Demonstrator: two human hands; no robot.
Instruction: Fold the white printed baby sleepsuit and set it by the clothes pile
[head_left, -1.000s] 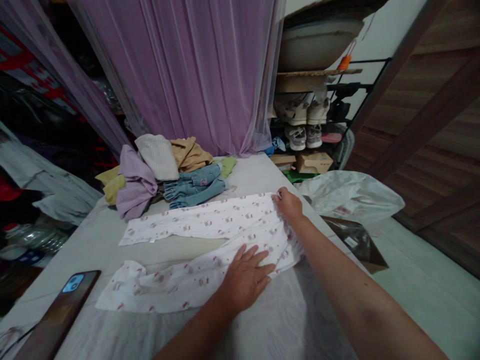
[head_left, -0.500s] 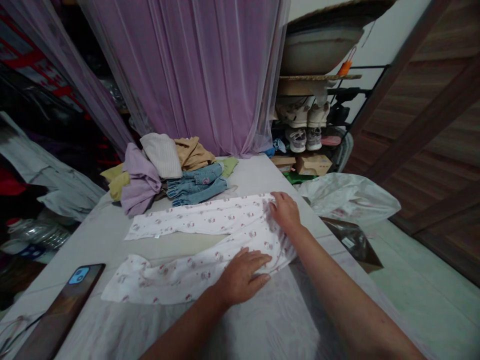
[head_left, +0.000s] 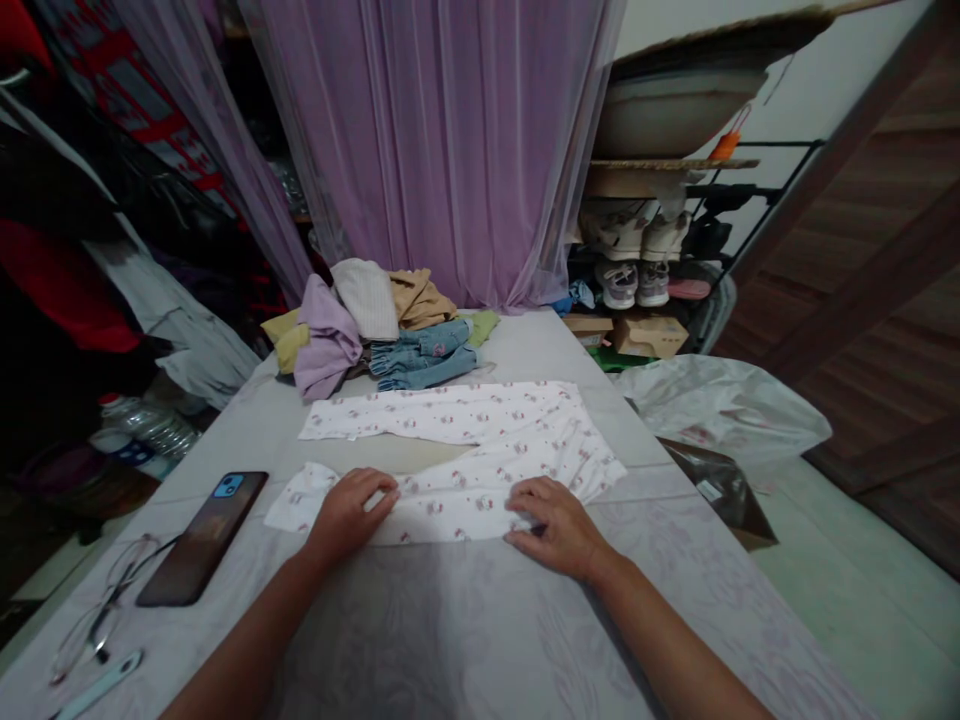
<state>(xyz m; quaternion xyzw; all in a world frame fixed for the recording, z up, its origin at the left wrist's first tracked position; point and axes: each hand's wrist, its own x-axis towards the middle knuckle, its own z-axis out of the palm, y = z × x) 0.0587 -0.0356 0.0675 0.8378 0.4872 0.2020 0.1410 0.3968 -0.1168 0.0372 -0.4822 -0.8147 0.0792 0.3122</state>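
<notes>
White pants [head_left: 517, 450] with a small red and grey print lie flat on the pale table cover, waist to the right and legs to the left. On the near leg, towards its cuff, rests my left hand [head_left: 349, 512], open, fingers lightly bent over the fabric. My right hand [head_left: 556, 525] touches the same leg further up, near its lower edge. Its fingers and thumb are apart, so it is open too. The far leg is untouched, and a narrow gap separates it from the near one.
A heap of clothes, including a denim garment [head_left: 427, 355] and a lilac one [head_left: 326, 340], lies at the back left. A phone [head_left: 202, 540], glasses [head_left: 112, 600] and a light-blue handled item [head_left: 101, 685] lie at the left. Beyond the right edge sits a plastic bag [head_left: 727, 400].
My left hand has slid left along the near leg towards the cuff. My right hand has left the waistband and come down onto the near leg. The view has shifted left.
</notes>
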